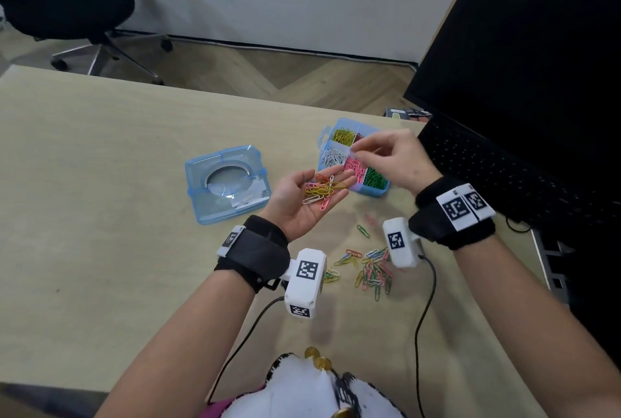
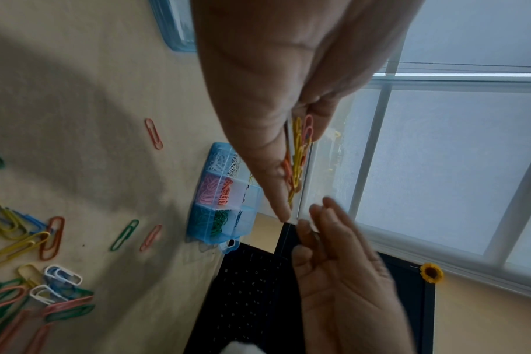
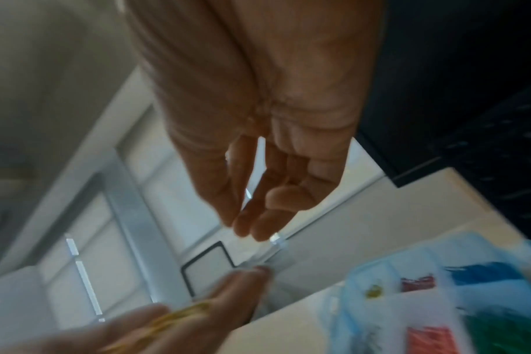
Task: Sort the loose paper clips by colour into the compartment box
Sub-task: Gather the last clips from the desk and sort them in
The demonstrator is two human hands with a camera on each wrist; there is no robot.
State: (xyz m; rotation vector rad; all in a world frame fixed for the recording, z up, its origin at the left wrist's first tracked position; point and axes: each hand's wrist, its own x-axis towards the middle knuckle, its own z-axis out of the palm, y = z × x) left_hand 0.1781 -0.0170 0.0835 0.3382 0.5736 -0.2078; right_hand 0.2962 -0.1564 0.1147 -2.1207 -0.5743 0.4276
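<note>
Left hand (image 1: 304,200) cups thin looped wire paper clips (image 1: 321,189).

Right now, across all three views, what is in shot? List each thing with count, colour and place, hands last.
Box: one, blue, open, on desk before laptop; clips sorted by colour inside.
Lid: one, blue, on desk, left of box.
Loose clips: many, mixed colours, on desk between the wrists.
Palm clips: a handful, mostly yellow and orange.
Laptop: one, black, right.
Chair: one, black, beyond desk.
Desk: one, beige.
Left hand: palm up, cradling clips.
Right hand: over box, fingertips pinched; what it holds is blurred.
</note>
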